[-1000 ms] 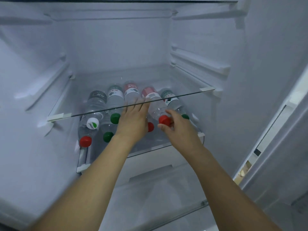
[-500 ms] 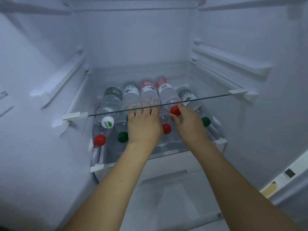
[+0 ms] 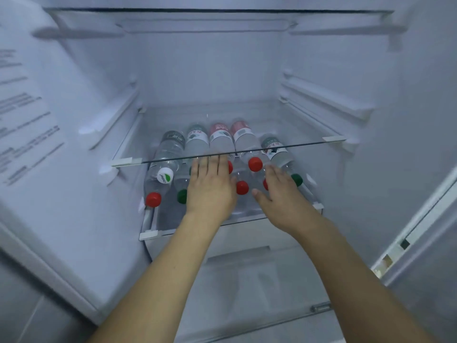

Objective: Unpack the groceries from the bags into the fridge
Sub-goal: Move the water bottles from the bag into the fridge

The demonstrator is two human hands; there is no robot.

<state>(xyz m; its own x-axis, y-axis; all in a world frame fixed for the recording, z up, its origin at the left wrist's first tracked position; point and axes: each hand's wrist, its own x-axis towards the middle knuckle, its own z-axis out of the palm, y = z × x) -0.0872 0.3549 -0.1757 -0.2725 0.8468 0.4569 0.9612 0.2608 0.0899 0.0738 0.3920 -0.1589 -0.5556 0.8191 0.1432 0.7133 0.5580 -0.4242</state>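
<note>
Bottles [image 3: 221, 144], clear with red, green and white caps, lay stacked on the lower shelf [image 3: 150, 234] under a glass shelf [image 3: 332, 139]. Both hands, left [image 3: 210, 186] and right [image 3: 282, 199], lay flat on them, fingers straight.

probably home kitchen, open fridge [image 3: 222, 70], bottles [image 3: 170, 152]

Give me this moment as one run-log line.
stage: arranging water bottles on lower fridge shelf | left hand: flat on bottles | right hand: open, resting on bottles | glass shelf above: bare
</note>
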